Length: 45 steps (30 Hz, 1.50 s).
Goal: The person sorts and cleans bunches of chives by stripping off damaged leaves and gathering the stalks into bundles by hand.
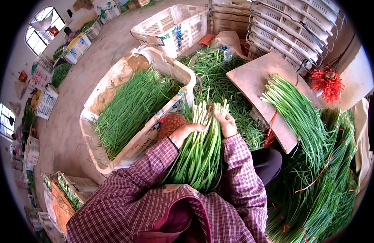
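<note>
A bunch of garlic chives [199, 152] stands in front of my chest, pale stem ends up and green leaves hanging toward my lap. My left hand [185, 133] closes round its left side, thumb lying across the stems. On the opposite side my right hand [227, 124] grips the upper stems, near the white ends. To the right, a loose pile of chives [290, 107] rests on a tilted board [251, 73], its leaves drooping over the edge. Red ties [328, 83] hang in a cluster beyond the board.
A white plastic crate [89, 125] holding chives stands at my left, with another crate [187, 34] behind it. Loose greens [219, 73] cover the floor ahead. Tied bundles [324, 194] lie at my right. Stacked crates [284, 26] rise at the back.
</note>
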Tool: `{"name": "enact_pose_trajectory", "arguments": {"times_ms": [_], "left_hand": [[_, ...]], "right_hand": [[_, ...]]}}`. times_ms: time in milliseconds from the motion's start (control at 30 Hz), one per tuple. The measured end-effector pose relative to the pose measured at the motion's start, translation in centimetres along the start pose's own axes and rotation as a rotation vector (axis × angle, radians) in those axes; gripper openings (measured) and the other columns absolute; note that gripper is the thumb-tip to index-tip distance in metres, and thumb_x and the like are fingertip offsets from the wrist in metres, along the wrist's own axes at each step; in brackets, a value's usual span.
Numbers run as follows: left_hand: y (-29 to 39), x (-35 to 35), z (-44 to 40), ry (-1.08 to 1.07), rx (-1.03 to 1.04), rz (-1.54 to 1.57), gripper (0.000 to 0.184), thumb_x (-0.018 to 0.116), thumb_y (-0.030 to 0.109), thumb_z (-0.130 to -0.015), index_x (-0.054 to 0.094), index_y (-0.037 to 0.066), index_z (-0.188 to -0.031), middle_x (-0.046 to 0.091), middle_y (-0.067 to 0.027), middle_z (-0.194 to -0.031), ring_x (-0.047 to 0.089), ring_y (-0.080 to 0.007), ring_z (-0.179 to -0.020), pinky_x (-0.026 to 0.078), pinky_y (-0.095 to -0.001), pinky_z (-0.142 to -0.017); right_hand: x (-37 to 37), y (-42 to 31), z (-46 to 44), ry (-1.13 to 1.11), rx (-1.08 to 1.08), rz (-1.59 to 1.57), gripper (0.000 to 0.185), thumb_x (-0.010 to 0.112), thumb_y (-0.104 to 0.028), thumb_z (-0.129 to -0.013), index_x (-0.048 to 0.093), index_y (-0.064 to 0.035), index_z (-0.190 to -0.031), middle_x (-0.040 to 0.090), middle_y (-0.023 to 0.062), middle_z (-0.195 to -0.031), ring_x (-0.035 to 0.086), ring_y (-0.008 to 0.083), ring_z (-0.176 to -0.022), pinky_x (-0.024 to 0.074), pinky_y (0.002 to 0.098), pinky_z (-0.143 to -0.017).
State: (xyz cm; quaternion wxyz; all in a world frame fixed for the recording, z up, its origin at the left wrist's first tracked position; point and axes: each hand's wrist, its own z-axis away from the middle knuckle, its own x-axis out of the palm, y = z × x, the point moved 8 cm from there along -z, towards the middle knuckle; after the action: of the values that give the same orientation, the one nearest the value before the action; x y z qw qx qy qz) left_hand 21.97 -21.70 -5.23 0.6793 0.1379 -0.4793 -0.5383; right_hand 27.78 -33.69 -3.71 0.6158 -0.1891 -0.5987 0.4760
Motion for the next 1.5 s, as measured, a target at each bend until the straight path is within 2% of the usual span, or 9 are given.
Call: {"name": "enact_pose_trajectory", "arguments": {"times_ms": [133,433,567,600,733,933,1200,1400,1500], "left_hand": [[-0.4,-2.3,-0.5,0.033,0.014,0.171,0.032,0.064,0.013,-0.072,0.06,0.003,-0.102,0.064,-0.0051,-0.084,0.061,-0.0146,-0.069,0.052,-0.0269,-0.066],[0.1,-2.7,-0.1,0.002,0.086,0.305,0.038,0.06,0.011,-0.074,0.055,0.001,-0.111,0.064,-0.0098,-0.093,0.063,-0.0183,-0.076,0.054,-0.0326,-0.071],[-1.5,-6.1,-1.2,0.208,0.059,-0.036,0.043,0.062,0.019,-0.081,0.05,0.001,-0.119,0.062,-0.0089,-0.098,0.063,-0.0175,-0.081,0.054,-0.0322,-0.071],[-1.8,-3.8,-1.2,-0.009,0.08,0.149,0.048,0.063,0.023,-0.082,0.048,0.003,-0.123,0.061,-0.0072,-0.101,0.062,-0.0171,-0.085,0.054,-0.0319,-0.074],[-2.0,-1.8,0.2,-0.134,0.002,0.268,0.052,0.07,0.024,-0.078,0.048,0.004,-0.121,0.061,-0.0084,-0.103,0.063,-0.017,-0.078,0.054,-0.0313,-0.071],[0.3,0.4,0.8,-0.067,0.252,-0.25,0.069,0.076,0.023,-0.07,0.044,0.003,-0.127,0.057,-0.0092,-0.112,0.056,-0.019,-0.1,0.047,-0.0331,-0.086],[-0.5,1.7,1.0,-0.056,0.194,-0.191,0.047,0.068,0.007,-0.071,0.054,0.002,-0.116,0.062,-0.0047,-0.096,0.058,-0.0127,-0.088,0.046,-0.0273,-0.082],[-1.9,3.7,1.3,-0.175,0.108,-0.149,0.047,0.071,0.01,-0.067,0.057,0.004,-0.112,0.064,-0.0042,-0.092,0.06,-0.0133,-0.083,0.048,-0.0265,-0.077],[0.2,4.9,2.3,-0.254,0.202,-0.201,0.057,0.065,0.011,-0.069,0.048,0.001,-0.123,0.062,-0.0112,-0.104,0.06,-0.0188,-0.092,0.048,-0.031,-0.083]], "right_hand": [[-2.5,1.9,-2.5,0.007,-0.267,0.0,0.044,0.051,-0.023,-0.092,0.042,0.0001,-0.129,0.055,0.0131,-0.118,0.055,0.0188,-0.103,0.0468,0.0331,-0.087],[-1.1,2.0,0.4,0.092,-0.044,-0.016,0.026,0.061,-0.02,-0.086,0.059,-0.0017,-0.105,0.065,0.0107,-0.093,0.062,0.0209,-0.078,0.0531,0.0312,-0.069],[-1.3,4.8,-0.6,-0.006,0.081,-0.242,0.041,0.051,-0.024,-0.092,0.043,-0.0026,-0.126,0.05,0.0195,-0.123,0.057,0.0244,-0.1,0.0517,0.0361,-0.083],[-0.4,5.0,-0.9,0.021,0.012,-0.437,0.044,0.047,-0.025,-0.092,0.038,-0.0018,-0.129,0.041,0.0242,-0.13,0.051,0.0295,-0.111,0.0465,0.0417,-0.092],[1.4,1.7,1.3,0.04,-0.385,0.427,0.057,0.065,-0.028,-0.08,0.042,0.004,-0.12,0.052,0.0202,-0.112,0.058,0.0261,-0.096,0.0512,0.0327,-0.081],[1.4,-0.2,1.6,0.065,-0.41,0.37,0.067,0.068,0.0,-0.073,0.035,-0.0036,-0.131,0.059,0.0152,-0.112,0.061,0.0225,-0.096,0.0533,0.0346,-0.08],[1.0,-3.9,1.9,0.351,-0.394,1.014,0.052,0.069,-0.014,-0.072,0.05,-0.0073,-0.12,0.068,0.0107,-0.082,0.064,0.0198,-0.063,0.0534,0.0302,-0.062],[-3.8,-6.7,-2.1,0.318,-0.575,1.081,0.016,0.063,-0.007,-0.081,0.063,-0.0048,-0.096,0.068,0.0094,-0.086,0.064,0.0145,-0.06,0.0543,0.0285,-0.053],[-7.7,-8.4,-2.0,0.406,-0.335,0.682,0.023,0.056,-0.02,-0.089,0.063,-0.0013,-0.101,0.065,0.0085,-0.076,0.059,0.0122,-0.051,0.0503,0.0237,-0.047]]}}
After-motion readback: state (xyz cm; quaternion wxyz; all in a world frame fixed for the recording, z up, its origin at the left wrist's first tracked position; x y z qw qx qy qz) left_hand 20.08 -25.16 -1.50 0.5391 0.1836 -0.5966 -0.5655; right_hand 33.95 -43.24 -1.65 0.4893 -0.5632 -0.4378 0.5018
